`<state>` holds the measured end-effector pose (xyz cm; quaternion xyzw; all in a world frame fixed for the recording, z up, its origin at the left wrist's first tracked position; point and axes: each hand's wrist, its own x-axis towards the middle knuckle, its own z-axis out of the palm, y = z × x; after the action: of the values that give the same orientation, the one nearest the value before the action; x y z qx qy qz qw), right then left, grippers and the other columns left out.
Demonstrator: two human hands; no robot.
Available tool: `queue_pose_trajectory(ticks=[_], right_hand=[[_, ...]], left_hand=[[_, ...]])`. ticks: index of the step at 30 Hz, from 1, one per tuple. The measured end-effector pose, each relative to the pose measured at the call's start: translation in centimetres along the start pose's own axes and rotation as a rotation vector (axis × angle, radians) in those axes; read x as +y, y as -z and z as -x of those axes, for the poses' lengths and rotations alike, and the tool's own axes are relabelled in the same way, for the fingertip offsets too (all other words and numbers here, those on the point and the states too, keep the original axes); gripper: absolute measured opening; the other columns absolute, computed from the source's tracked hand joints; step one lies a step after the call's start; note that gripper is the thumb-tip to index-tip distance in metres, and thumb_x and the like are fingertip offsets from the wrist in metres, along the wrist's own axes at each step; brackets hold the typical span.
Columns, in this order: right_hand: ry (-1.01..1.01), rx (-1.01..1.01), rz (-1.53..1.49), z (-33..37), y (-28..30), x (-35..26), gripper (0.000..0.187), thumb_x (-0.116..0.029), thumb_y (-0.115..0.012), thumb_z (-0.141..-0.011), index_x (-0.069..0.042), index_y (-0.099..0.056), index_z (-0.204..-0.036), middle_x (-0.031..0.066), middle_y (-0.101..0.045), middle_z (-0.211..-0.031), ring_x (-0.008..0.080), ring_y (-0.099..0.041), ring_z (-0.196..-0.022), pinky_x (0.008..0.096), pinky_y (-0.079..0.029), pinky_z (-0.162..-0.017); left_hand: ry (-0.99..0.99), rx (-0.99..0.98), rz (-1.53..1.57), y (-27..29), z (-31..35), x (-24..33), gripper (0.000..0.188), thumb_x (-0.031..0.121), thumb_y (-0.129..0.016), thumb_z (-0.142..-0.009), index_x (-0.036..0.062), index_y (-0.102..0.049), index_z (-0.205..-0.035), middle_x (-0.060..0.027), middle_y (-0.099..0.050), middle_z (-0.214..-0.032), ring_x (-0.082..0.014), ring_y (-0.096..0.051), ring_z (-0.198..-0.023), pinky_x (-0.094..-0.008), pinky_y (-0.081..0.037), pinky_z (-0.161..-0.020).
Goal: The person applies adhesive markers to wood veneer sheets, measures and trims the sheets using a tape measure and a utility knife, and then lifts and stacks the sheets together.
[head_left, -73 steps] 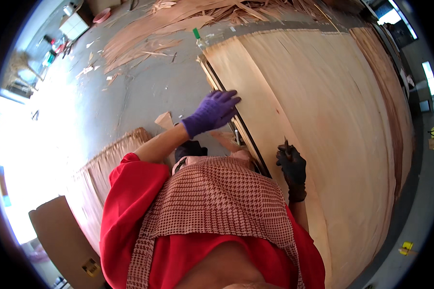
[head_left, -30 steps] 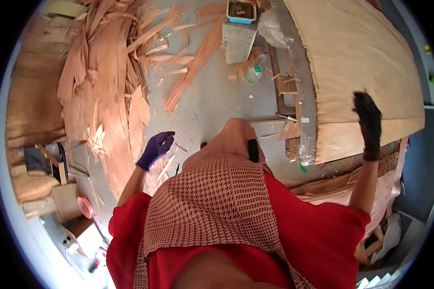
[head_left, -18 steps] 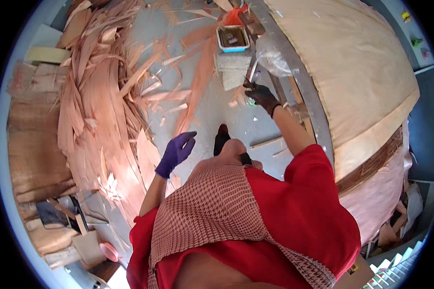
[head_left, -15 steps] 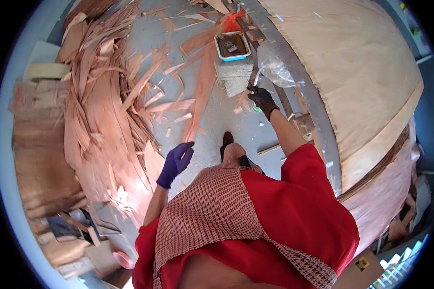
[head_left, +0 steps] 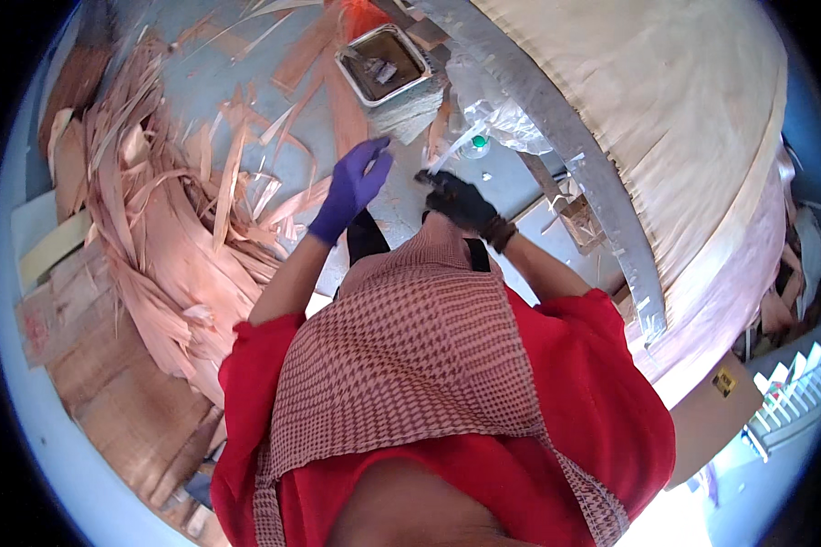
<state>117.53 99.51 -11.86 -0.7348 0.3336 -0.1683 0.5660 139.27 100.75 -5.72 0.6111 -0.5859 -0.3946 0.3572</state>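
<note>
My left hand (head_left: 348, 190), in a purple glove, is held out in front of the apron with thumb and fingers apart and nothing visible in it. Close to its right, my right hand (head_left: 462, 201) in a black glove is closed on a thin white strip (head_left: 453, 151) that points up and away. Whether the strip is a tool or a piece of tape is hard to make out. Just beyond the right hand lie a crumpled clear plastic bag (head_left: 502, 109) and a clear bottle with a green cap (head_left: 478, 142).
A tray of brown liquid (head_left: 347, 66) rests on a concrete block (head_left: 409, 117) ahead. Thin wood veneer sheets (head_left: 187, 273) and scraps pile up at left. A large cream-topped stack (head_left: 684, 137) with a grey edge rail (head_left: 556, 114) stands right. Flat boards (head_left: 123, 401) lie lower left.
Both hands have come closer together in front of me, the right moving left and nearer with the white strip. The view has turned, and the tray and stack appear shifted left.
</note>
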Motion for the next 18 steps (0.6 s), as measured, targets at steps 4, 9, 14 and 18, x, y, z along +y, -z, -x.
queue_pose_trajectory(ticks=[4, 9, 14, 18], right_hand=[[-0.022, 0.073, -0.326, 0.9, -3.0, -0.5, 0.042, -0.011, -0.058, -0.08, -0.011, -0.049, -0.121, 0.0088, -0.053, -0.113, 0.0197, -0.052, -0.1, 0.0296, -0.041, -0.087], [-0.203, 0.226, -0.35, 2.1, -6.2, 4.2, 0.034, -0.007, -0.058, -0.078, -0.005, -0.054, -0.112, 0.007, -0.057, -0.109, 0.0165, -0.056, -0.091, 0.0271, -0.045, -0.079], [-0.548, 0.813, -1.007, 4.0, -4.0, -1.8, 0.032, -0.019, -0.056, -0.083, -0.003, -0.055, -0.111, 0.0046, -0.06, -0.105, 0.0151, -0.059, -0.083, 0.0278, -0.047, -0.069], [-0.376, 1.057, -0.991, -1.8, -2.8, -4.3, 0.042, -0.027, -0.048, -0.088, -0.001, -0.046, -0.12, 0.0113, -0.056, -0.109, 0.0205, -0.057, -0.093, 0.0304, -0.046, -0.079]], left_hand=[[0.1, -0.437, 0.41, -4.1, -7.0, 0.2, 0.033, 0.018, -0.05, -0.086, -0.0004, -0.053, -0.113, -0.0112, -0.059, -0.1, -0.0155, -0.056, -0.091, -0.0255, -0.043, -0.081], [0.455, -0.928, 0.522, -2.8, -8.4, 2.4, 0.036, 0.028, -0.047, -0.089, -0.0005, -0.055, -0.11, -0.0045, -0.059, -0.076, -0.0098, -0.053, -0.064, -0.0236, -0.044, -0.064], [0.373, -1.154, 0.517, 2.0, -7.8, -0.9, 0.035, 0.027, -0.044, -0.091, -0.0009, -0.055, -0.109, -0.0007, -0.056, -0.069, -0.0077, -0.051, -0.062, -0.0212, -0.043, -0.06], [0.345, -1.293, 0.432, 5.6, -6.5, -4.0, 0.034, 0.027, -0.045, -0.091, -0.0004, -0.056, -0.107, -0.0006, -0.056, -0.071, -0.0067, -0.052, -0.064, -0.0219, -0.043, -0.062]])
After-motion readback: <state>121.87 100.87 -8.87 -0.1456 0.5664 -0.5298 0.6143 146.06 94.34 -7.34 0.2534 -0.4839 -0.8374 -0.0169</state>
